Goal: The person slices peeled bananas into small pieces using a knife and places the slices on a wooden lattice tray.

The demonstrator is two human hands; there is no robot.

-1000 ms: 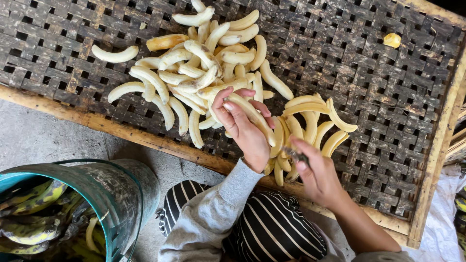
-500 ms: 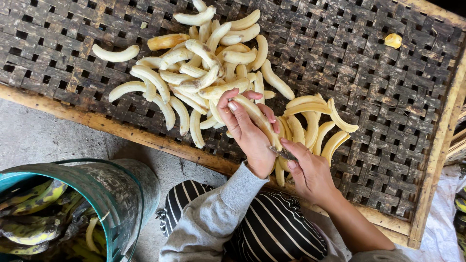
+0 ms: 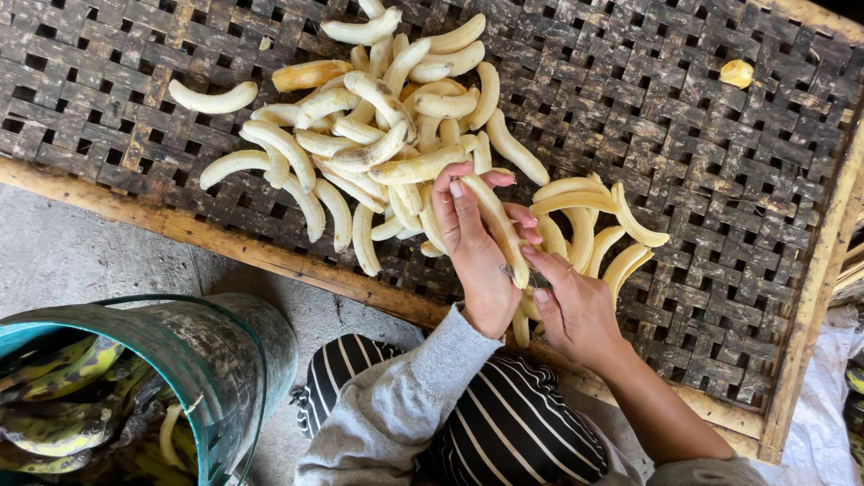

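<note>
Clearly the peeled banana [image 3: 493,225] held over the lower part of the woven tray is a soft, light thing: pale cream, curved, bare of skin, and likely a little slick and easy to bruise or snap, so it looks best taken along its length with a loose cradle rather than a hard pinch at one end. The left hand [image 3: 472,256] does about that, fingers curled around the fruit's upper half with the thumb at its side. The right hand [image 3: 576,306] meets the banana's lower end, fingertips pinched on a small thin tool (a blade, by the look of it, though it is too small to tell) just where the fruit tapers. Beside the hands lies a fan of lengthwise banana slices [image 3: 594,225], flatter and yellower. Above and to the left sits a loose heap of peeled bananas [image 3: 378,144], matte and smooth, some browned at the tips. All rest on the drying tray [image 3: 720,162], a dark, rough lattice of woven strips in a pale wooden frame. Nearer the person, on the grey concrete floor, stands a worn teal bucket [image 3: 225,360] holding unpeeled green-yellow bananas.
</note>
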